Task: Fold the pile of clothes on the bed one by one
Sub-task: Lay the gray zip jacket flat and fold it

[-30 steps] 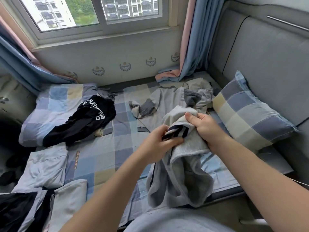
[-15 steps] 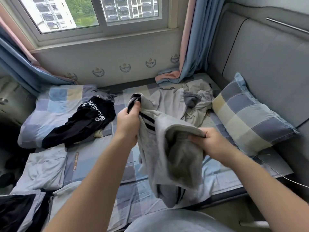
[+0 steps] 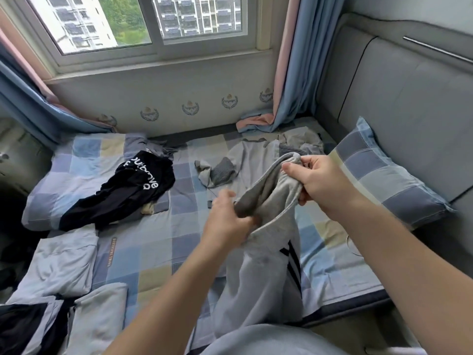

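Left hand (image 3: 227, 221) lower than before, fingers curled round grey garment (image 3: 268, 275); right hand (image 3: 318, 181) higher, thumb and fingers pinching its edge; stripes now hang below.

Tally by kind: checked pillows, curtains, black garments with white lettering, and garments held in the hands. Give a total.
Checked pillows: 2
Curtains: 2
Black garment with white lettering: 1
Grey striped garment, held: 1
Total: 6
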The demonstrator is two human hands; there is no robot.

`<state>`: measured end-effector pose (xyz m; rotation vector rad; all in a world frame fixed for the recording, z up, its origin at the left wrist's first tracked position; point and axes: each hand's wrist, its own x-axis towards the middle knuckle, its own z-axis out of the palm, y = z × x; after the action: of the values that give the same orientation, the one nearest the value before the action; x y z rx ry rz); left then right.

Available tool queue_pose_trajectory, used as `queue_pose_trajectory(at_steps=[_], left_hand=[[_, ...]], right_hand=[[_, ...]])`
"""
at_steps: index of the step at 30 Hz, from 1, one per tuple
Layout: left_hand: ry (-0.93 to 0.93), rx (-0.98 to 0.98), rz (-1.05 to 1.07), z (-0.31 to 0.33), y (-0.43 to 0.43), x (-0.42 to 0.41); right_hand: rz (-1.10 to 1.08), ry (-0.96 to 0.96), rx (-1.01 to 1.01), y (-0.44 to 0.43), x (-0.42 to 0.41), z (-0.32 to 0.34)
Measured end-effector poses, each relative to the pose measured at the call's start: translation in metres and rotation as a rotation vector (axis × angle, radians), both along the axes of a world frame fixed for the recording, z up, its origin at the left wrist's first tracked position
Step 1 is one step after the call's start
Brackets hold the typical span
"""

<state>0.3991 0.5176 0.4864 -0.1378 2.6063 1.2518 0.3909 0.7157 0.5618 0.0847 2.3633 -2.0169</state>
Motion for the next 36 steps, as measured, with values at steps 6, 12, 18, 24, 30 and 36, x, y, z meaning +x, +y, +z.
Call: queue_pose_trajectory(at_steps=[6, 12, 18, 24, 30, 36], left_hand=[[-0.178, 0.431, 0.124, 0.000, -0.017, -0.001], [0.068, 0.635, 0.255, 0.024, -0.009, -0.015], [0.233, 0.567, -0.128, 0.069, -0.007, -0.010], [0.437, 0.287, -0.205, 0.075, -0.036, -0.027], [0.300, -0.181, -0.267, 0.022, -0.063, -0.025], [0.072, -0.038, -0.008, -0.006, -0.064, -0.017]], right_hand=[[-0.093, -0.118, 0.061, 0.022, 0.005, -0.023], [0.226, -0.401, 0.623, 0.028, 0.014, -0.040], [0.260, 0.123, 0.400, -0.013, 0.013, -0.030], [0.182, 0.262, 0.357, -0.014, -0.003, -0.029], [0.074, 0.210, 0.136, -0.014, -0.010, -0.013], [0.083, 0.118, 0.186, 0.002, -0.016, -0.034]])
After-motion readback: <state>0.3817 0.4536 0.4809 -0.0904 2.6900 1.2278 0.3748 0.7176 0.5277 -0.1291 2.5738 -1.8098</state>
